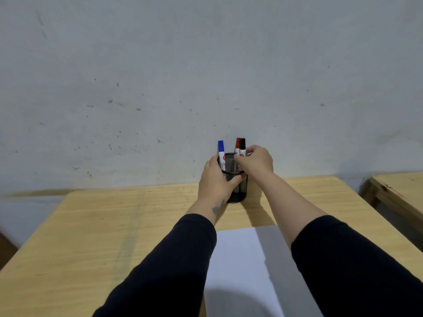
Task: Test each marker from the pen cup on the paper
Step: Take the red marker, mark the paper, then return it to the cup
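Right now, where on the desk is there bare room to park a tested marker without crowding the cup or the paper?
The widest bare patch is the desk left of the left sleeve, out to its left edge. A narrower strip lies right of the right forearm, toward the far right corner. It is crowded at the back centre, where both hands close around the pen cup. The paper lies between the arms.
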A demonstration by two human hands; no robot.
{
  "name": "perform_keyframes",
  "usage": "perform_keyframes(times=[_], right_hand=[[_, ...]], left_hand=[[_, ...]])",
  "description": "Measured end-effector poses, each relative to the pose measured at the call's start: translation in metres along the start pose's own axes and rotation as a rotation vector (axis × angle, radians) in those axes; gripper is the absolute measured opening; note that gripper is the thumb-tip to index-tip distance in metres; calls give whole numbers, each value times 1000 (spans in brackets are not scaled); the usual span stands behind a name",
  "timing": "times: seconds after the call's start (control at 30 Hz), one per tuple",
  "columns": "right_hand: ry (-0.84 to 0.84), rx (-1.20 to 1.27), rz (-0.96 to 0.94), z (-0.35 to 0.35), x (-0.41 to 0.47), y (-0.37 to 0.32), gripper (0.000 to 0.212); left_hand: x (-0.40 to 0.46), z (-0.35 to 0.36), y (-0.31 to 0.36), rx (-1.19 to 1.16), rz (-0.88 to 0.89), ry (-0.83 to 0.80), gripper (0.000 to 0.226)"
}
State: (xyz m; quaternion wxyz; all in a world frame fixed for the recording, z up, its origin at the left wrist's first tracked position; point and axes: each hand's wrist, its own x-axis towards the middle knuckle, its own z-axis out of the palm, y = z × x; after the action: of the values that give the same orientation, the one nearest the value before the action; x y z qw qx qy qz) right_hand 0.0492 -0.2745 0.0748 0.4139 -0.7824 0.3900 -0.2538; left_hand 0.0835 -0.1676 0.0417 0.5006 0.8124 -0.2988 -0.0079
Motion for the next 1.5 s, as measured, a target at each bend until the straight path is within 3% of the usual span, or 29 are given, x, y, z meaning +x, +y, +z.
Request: perform_keyframes(times=[0.13,0.4,0.63,0.87,1.0,1.13,1.27,1.33,1.4,1.43,1.5], right_hand=[[20,53,-55,-1,0,-8,10],[146,348,-333,-42,-6,-67,20],[110,406,-438,-77,-33,-79,17],[39,198,-397,-87,-61,-33,16],[-57,9,-375,-81,-76,-4,17],[-189,-188,-451,-76,-95,6,20],[-199,-249,-526,-72,-111,0,21],[-31,-203,-566,-66,-123,-2,23],[164,-80,-521,-57,-135,0,16],[166,7,-411,-53,-140,1,19],[-67,326,-45,-46,-146,-3,39]], left_hand=[[1,0,0,-5,6,2,73],[1,-1,0,-16,11,-15,73],[-2,-6,5,-59,-4,-42,68],[-11,-26,26,1,105,-26,73],[-29,-49,43,163,410,84,59],[-49,-66,35,418,660,53,35],[-63,-74,23,424,644,81,22],[-70,-77,19,343,566,132,19],[-79,-78,16,235,462,212,15],[-84,-78,15,193,412,239,14],[-94,-76,15,154,362,250,14]])
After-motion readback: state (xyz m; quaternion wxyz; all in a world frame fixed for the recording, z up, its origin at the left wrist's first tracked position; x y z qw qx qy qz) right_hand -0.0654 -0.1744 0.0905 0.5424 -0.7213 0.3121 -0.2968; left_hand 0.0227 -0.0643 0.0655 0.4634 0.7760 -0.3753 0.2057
